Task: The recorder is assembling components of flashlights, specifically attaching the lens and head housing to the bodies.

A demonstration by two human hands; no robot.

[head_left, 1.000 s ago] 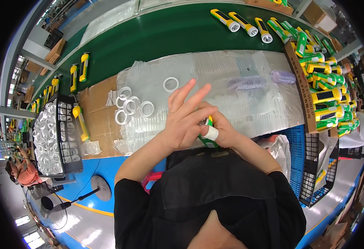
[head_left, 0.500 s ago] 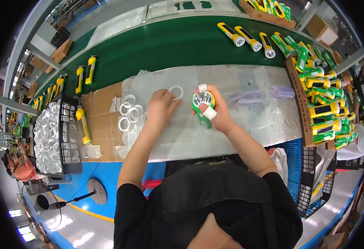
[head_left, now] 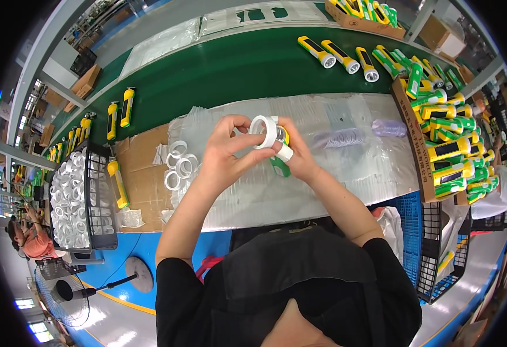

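Note:
Between the fingers and thumb of my left hand [head_left: 225, 151] is a white plastic ring [head_left: 263, 132], held up at the head of a flashlight. My right hand [head_left: 301, 155], with white tape on its finger and thumb, grips this green and yellow flashlight [head_left: 280, 168]. The ring and my fingers cover most of its head, so I cannot tell whether the ring touches it. Several loose white rings [head_left: 179, 164] lie on the plastic-covered work surface left of my hands. To the right, a row of thin clear discs [head_left: 339, 138] lies on the same plastic.
A black crate [head_left: 101, 196] full of white rings stands at the left, beside a single yellow flashlight [head_left: 117, 184]. At the right is a cardboard box [head_left: 413, 141] heaped with flashlights. More flashlights [head_left: 344, 56] lie on the green belt [head_left: 218, 69]. A fan [head_left: 62, 292] stands lower left.
My left hand has picked up a white ring from the surface and brought it right and up to the flashlight head. My right hand still holds the flashlight, now partly hidden.

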